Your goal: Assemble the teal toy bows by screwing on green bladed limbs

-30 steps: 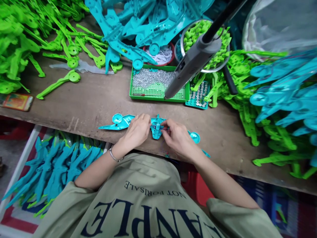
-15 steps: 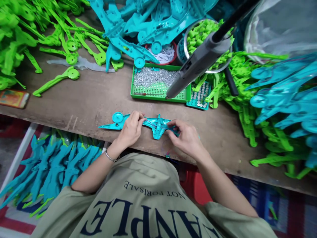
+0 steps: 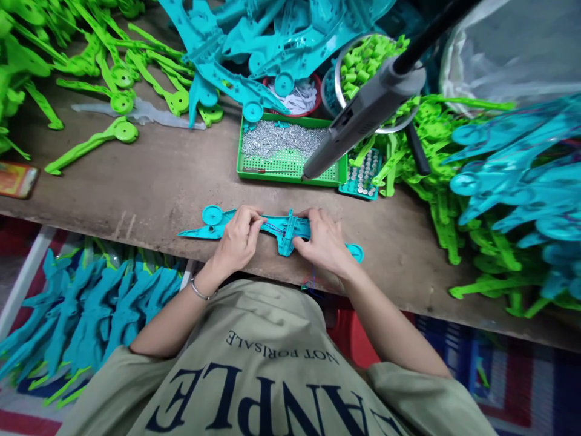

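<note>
"Shell [image 3: 285, 243]: where does it lie?"

"Flat on the bench [image 3: 149, 188], near the edge closest to you. It runs left to right under your two hands, with its ribbed middle showing between them."

"And the left hand?"

"Your left hand [image 3: 238, 237] is curled over the shell's left half. You have thumb and forefinger brought together on thin wires [image 3: 274, 226], which run along the shell toward its middle."

"The right?"

"Your right hand [image 3: 323, 241] lies half curled across the shell, just right of the middle, thumb parted from the fingers. It covers part of the shell, and I cannot tell whether you grip it or only rest there."

"What is around you?"

"A small board [image 3: 304, 287] is at the bench edge, between the shell and your shirt [image 3: 272, 327]. Beyond the shell, a green tray [image 3: 272, 177] holds screws [image 3: 276, 140]. A grey tool [image 3: 349, 124] slants over it, tip down. Just behind that tray sits a red bowl [image 3: 318, 102] of white pieces [image 3: 298, 100]."
</note>
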Motion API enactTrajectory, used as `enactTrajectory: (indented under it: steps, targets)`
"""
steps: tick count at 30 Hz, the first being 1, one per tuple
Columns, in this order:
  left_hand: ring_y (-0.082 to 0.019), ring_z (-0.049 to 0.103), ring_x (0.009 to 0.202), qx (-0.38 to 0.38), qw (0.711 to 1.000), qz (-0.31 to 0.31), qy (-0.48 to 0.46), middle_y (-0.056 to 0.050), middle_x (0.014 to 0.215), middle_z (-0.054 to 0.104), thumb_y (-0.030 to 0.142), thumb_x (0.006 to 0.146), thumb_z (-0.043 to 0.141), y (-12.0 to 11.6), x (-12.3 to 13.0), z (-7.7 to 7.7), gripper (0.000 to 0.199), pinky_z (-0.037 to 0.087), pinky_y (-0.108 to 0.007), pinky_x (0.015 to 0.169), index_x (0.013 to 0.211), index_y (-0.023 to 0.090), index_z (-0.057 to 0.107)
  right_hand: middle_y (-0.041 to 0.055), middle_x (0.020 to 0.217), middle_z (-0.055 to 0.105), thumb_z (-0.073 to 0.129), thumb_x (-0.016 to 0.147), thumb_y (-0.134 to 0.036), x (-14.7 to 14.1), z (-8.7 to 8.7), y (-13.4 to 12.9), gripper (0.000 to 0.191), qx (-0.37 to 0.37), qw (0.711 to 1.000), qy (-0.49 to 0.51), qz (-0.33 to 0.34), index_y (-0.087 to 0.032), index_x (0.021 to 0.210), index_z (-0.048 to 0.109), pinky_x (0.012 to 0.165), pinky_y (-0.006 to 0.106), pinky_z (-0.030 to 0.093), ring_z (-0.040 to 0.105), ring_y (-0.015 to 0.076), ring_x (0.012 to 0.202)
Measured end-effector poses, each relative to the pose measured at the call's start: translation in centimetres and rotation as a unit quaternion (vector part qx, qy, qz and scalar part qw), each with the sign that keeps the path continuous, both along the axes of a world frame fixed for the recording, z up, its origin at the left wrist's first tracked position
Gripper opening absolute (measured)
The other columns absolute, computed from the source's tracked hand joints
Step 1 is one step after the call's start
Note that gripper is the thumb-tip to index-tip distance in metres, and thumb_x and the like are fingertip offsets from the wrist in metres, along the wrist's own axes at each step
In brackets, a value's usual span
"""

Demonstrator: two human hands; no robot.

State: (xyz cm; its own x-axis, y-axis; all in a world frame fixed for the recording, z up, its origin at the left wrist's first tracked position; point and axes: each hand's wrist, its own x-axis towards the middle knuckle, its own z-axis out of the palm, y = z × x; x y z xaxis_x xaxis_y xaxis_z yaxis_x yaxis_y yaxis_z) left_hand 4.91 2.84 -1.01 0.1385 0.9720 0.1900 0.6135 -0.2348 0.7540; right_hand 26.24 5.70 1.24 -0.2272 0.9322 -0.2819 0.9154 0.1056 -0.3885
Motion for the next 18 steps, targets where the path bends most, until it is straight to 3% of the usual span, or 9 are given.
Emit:
enactTrajectory:
  steps: [8, 13, 18]
  targets:
    - [-0.02, 0.068, 0.106, 0.009, 1.0, -0.012, 0.0, -0.008, 0.105, 0.068, 0.024, 0.105, 0.042, 0.1, 0.0, 0.2, 0.012, 0.054, -0.038, 0.091, 0.097, 0.022, 0.051, 0.0151, 0.112, 0.069, 0.056, 0.078, -0.029, 0.3, -0.5, 0.8, 0.032, -0.027, 0.999, 0.015, -0.011, -0.02, 0.109, 0.057, 0.089, 0.047, 0.046, 0.064, 0.0349, 0.106]
    - [-0.019, 0.07, 0.102, 0.003, 1.0, -0.003, -0.017, -0.008, 0.105, 0.069, 0.021, 0.105, 0.04, 0.3, -0.1, -0.2, 0.011, 0.056, -0.037, 0.087, 0.097, 0.023, 0.046, 0.0123, 0.112, 0.07, 0.057, 0.075, -0.029, 1.4, -0.8, 1.1, 0.032, -0.046, 0.995, 0.088, -0.004, -0.022, 0.106, 0.056, 0.091, 0.048, 0.047, 0.064, 0.0319, 0.104]
    - [-0.02, 0.071, 0.107, 0.026, 1.0, -0.002, 0.018, -0.009, 0.111, 0.07, 0.022, 0.106, 0.04, -0.2, -1.3, 1.2, 0.008, 0.056, -0.037, 0.089, 0.101, 0.023, 0.046, 0.0114, 0.112, 0.071, 0.047, 0.077, -0.023, 2.0, -0.8, 1.7, 0.029, -0.094, 0.985, 0.137, -0.044, -0.022, 0.105, 0.054, 0.092, 0.046, 0.049, 0.065, 0.029, 0.105]
